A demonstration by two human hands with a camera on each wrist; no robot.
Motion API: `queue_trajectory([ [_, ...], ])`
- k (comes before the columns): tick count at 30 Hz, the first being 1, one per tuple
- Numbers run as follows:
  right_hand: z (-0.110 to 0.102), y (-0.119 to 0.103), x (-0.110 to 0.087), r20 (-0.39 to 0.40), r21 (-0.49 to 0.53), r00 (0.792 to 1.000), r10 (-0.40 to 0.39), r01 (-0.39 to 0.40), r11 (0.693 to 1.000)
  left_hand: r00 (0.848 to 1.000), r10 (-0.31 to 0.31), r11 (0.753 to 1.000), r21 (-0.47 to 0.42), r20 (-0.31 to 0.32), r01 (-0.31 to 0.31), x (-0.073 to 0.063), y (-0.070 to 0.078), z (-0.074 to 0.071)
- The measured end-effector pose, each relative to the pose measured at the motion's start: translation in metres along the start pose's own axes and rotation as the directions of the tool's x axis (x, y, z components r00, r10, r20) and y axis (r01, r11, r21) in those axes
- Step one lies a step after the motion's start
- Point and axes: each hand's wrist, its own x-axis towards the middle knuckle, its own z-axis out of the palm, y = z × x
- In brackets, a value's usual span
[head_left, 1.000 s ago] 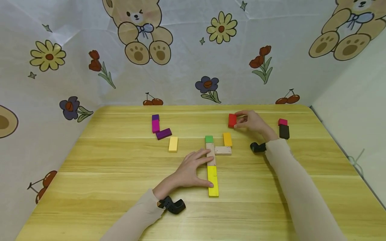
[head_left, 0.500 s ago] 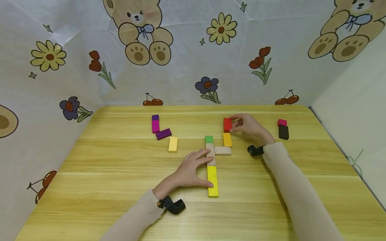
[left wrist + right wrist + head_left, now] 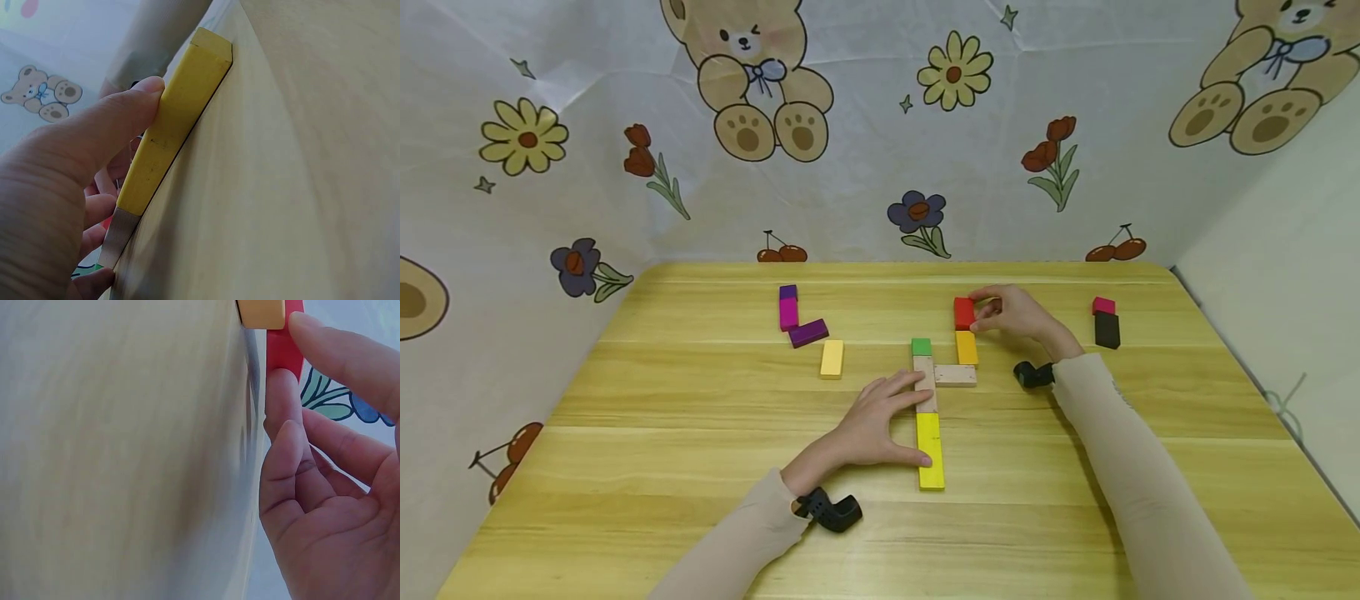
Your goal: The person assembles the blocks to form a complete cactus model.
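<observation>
My right hand (image 3: 1018, 317) pinches a red block (image 3: 964, 313) by its right side; in the right wrist view a fingertip (image 3: 282, 378) presses the red block's end. Directly in front of that block lies an orange block (image 3: 967, 348), whose near end meets a plain wooden block (image 3: 956, 376) lying crosswise. My left hand (image 3: 868, 425) rests spread over a straight row: thumb on a long yellow block (image 3: 931, 454), fingers across a plain wooden block (image 3: 927, 404). A small green block (image 3: 921, 347) caps the row's far end. The left wrist view shows the thumb on the yellow block's (image 3: 165, 125) edge.
Left of the row lie a pale yellow block (image 3: 832, 360), a dark purple block (image 3: 808, 333) and a magenta block (image 3: 788, 314). To the far right sit a black block (image 3: 1107, 330) and a pink block (image 3: 1103, 305). A printed cloth (image 3: 842, 192) hangs behind the table.
My right hand has moved the red block left and nearer, from the far right of the orange block to its far end. The left hand has stayed put.
</observation>
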Motion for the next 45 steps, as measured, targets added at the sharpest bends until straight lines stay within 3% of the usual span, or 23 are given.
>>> queue_trajectory([
  [13,-0.0022,0.001,0.0018,0.043,0.021,0.999,-0.012,0.011,1.0,1.0,0.007,1.0,0.003,0.002,-0.007,0.0007,0.0009,-0.0012],
  [45,-0.0007,-0.0011,0.0014,0.026,-0.005,0.999,-0.038,0.038,0.999,1.0,0.014,1.0,0.005,-0.007,-0.014,0.0015,-0.0003,0.0008],
])
